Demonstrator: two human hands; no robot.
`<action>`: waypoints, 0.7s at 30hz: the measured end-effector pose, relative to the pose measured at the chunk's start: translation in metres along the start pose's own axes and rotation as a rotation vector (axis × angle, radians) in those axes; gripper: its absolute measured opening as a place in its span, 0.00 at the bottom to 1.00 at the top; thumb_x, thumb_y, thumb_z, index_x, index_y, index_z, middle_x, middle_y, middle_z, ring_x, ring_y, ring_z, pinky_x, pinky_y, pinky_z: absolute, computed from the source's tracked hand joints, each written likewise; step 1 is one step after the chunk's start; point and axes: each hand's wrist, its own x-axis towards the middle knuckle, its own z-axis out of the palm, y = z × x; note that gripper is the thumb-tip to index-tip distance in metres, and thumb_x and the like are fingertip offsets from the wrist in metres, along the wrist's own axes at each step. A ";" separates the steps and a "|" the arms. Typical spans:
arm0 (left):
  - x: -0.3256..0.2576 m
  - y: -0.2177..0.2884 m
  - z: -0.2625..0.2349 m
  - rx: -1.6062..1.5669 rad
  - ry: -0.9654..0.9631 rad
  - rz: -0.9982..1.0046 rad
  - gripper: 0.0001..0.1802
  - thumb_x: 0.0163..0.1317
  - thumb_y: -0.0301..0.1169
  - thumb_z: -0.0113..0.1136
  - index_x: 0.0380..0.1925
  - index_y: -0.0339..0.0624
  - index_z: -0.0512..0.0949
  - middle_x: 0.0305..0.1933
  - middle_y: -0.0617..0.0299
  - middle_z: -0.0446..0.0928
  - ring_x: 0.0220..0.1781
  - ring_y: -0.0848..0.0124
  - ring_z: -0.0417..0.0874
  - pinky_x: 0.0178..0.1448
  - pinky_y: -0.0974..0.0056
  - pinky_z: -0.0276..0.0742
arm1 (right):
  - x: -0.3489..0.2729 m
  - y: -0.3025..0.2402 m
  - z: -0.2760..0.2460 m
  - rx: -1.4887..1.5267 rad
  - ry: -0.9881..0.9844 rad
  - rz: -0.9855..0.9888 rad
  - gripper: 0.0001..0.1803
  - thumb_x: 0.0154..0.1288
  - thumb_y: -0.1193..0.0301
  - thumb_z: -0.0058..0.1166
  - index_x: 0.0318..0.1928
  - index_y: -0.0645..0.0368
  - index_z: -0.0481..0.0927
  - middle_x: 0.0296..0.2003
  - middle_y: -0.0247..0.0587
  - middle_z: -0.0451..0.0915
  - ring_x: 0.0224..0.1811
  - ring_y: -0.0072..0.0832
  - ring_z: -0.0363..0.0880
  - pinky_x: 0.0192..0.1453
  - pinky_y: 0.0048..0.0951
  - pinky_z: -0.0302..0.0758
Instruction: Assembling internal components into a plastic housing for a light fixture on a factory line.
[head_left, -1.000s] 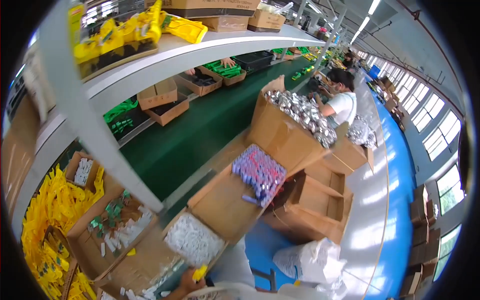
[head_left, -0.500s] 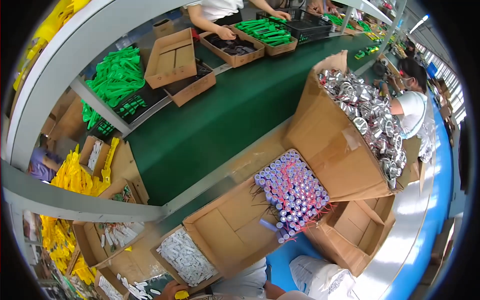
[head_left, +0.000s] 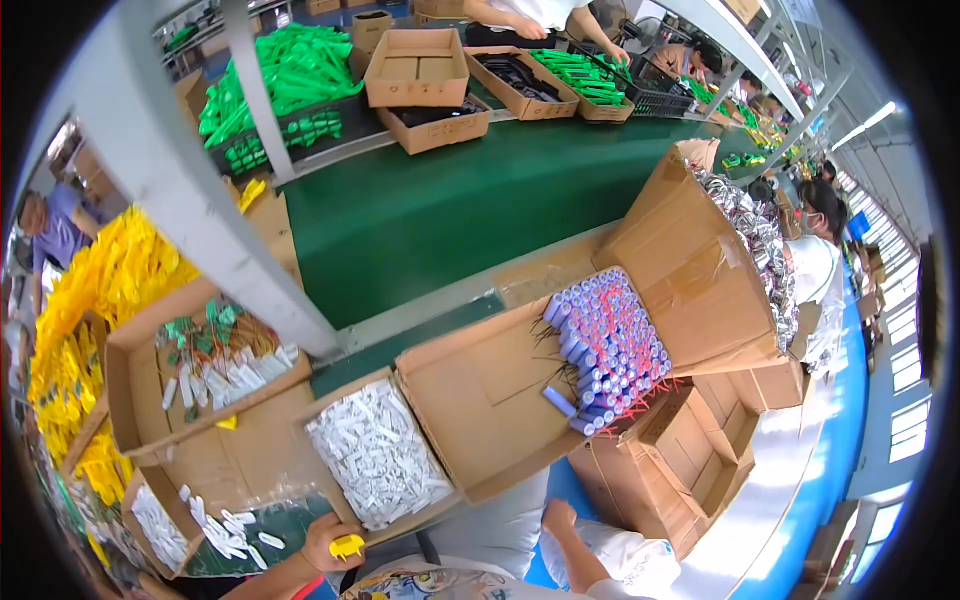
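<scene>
My left hand (head_left: 322,545) is at the near edge of a shallow cardboard box (head_left: 452,488) filled with small white parts (head_left: 375,455). Its fingers are closed on a small yellow plastic piece (head_left: 347,547) with dark slots. My right hand (head_left: 558,516) hangs low beside my grey-clad leg, by a white bag (head_left: 640,565); its fingers are too small and hidden to read. Right of the white parts, an open carton (head_left: 470,385) holds purple cylindrical cells (head_left: 605,350) with red and black wires, mostly standing upright. One cell (head_left: 559,402) lies on its side.
A large carton (head_left: 690,270) of silvery parts leans at the right. Beyond runs a green belt (head_left: 450,210), with a grey post (head_left: 200,190) at left. A box (head_left: 150,430) holds wired white parts. Yellow parts (head_left: 90,320) are piled far left. Other people work across and beside the belt.
The view has tilted and shifted, so the boxes appear higher in it. More of both my hands and forearms shows; the yellow piece stays with my left hand.
</scene>
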 end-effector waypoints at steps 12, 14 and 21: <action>0.022 0.020 -0.003 0.334 0.294 0.286 0.23 0.41 0.27 0.68 0.41 0.39 0.74 0.32 0.53 0.77 0.31 0.56 0.80 0.35 0.59 0.75 | -0.076 -0.074 -0.026 -0.207 0.881 -0.651 0.10 0.58 0.63 0.53 0.37 0.53 0.78 0.41 0.38 0.76 0.48 0.39 0.72 0.47 0.40 0.69; 0.005 0.001 0.006 0.171 0.340 0.084 0.19 0.44 0.27 0.66 0.38 0.38 0.74 0.29 0.54 0.76 0.28 0.57 0.80 0.33 0.61 0.74 | -0.077 -0.081 -0.030 -0.237 0.847 -0.603 0.10 0.63 0.63 0.51 0.32 0.55 0.79 0.36 0.40 0.78 0.45 0.38 0.74 0.47 0.39 0.70; 0.024 0.038 0.007 0.342 0.506 0.208 0.14 0.47 0.31 0.67 0.32 0.40 0.75 0.26 0.52 0.74 0.26 0.51 0.77 0.29 0.56 0.71 | -0.154 -0.036 0.022 -0.082 0.571 -0.553 0.19 0.66 0.60 0.44 0.26 0.60 0.80 0.26 0.53 0.82 0.27 0.51 0.81 0.33 0.52 0.76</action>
